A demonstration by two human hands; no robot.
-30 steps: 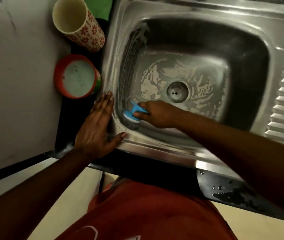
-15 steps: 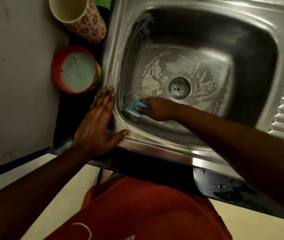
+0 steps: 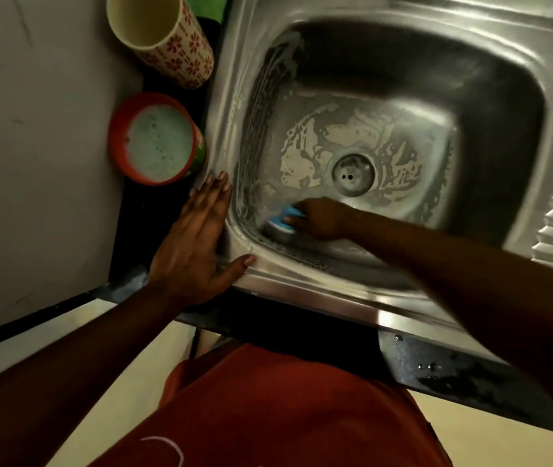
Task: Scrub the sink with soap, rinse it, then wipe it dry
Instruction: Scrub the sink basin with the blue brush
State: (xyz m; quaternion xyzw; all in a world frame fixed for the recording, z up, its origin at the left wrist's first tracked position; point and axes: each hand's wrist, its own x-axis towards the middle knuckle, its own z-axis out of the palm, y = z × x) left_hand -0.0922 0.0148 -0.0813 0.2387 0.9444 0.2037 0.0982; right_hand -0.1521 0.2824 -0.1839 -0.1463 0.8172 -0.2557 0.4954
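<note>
The right hand (image 3: 322, 219) grips a blue scrubber (image 3: 283, 224) in the soapy sink's (image 3: 470, 62) near-left corner, while the left hand (image 3: 194, 244) lies flat, fingers straight, on the rim just beside it.

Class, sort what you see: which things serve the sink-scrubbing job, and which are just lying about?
In use: sink, soapy inside; blue scrubber, gripped by the right hand; left hand, flat on the rim; red tub of foamy soap.
Lying about: floral cup; green thing behind it, mostly out of frame.
</note>
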